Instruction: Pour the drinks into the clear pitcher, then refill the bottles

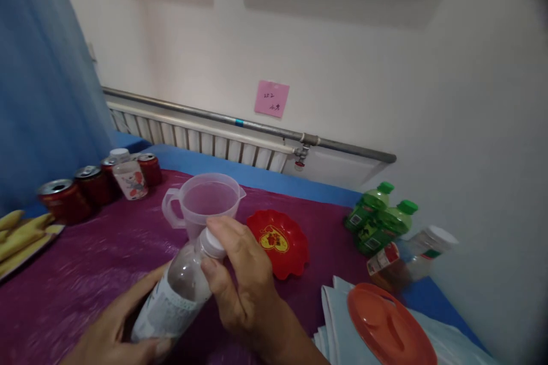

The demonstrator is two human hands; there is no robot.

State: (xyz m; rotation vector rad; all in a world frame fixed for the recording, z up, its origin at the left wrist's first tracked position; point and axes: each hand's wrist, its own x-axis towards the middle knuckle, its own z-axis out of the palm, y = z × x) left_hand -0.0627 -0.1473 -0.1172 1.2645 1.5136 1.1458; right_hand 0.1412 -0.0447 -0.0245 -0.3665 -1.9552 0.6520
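Observation:
A clear plastic bottle (182,288) with a pale printed label leans in front of me, its top tilted up to the right. Around its lower part wraps my left hand (124,319), closed on the label. My right hand (248,279) grips the white bottle cap (212,243) between thumb and fingers; the cap sits on the bottle's neck. Just behind the bottle stands a translucent plastic jug (209,197), handle to the left and spout to the right. A red scalloped dish (295,245) with a yellow heart print lies right of the jug, beyond my right hand.
Several red cans (92,185) and a small white-capped bottle (131,177) stand at left, near a plate of bananas (25,239). Green-capped bottles (381,219) and a white-lidded jar (411,262) are at right. An orange lid (389,325) rests on folded light-blue cloth (336,325).

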